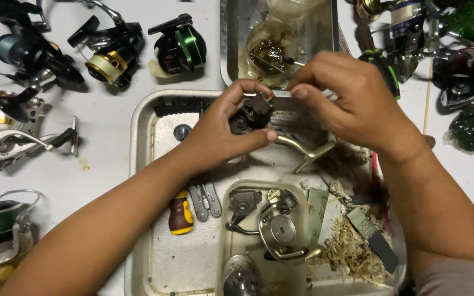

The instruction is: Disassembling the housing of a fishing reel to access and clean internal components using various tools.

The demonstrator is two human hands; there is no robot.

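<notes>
- Centrally, a small black reel part (259, 107) was held over the upper half of the metal tray (138, 164), just in front of a second, smaller tray (227, 55).
- Left hand (223, 131) was clenched around the part, thumb beneath, fingers curled over its top.
- Right hand (352, 104) pinched with its fingertips at the part's upper edge; whatever it pinched was too small to tell.
- A pale metal handle arm (305, 151) jutted out below the hands.
- In the tray: a yellow-and-brown tool handle (181, 214), grey pliers (204, 198), a tub (223, 230) holding reel pieces, and wood shavings (349, 252) to the right.
- The smaller tray held a cup of murky liquid (270, 52).
- Several fishing reels (105, 57) lay on the white bench (100, 131) at both sides.
</notes>
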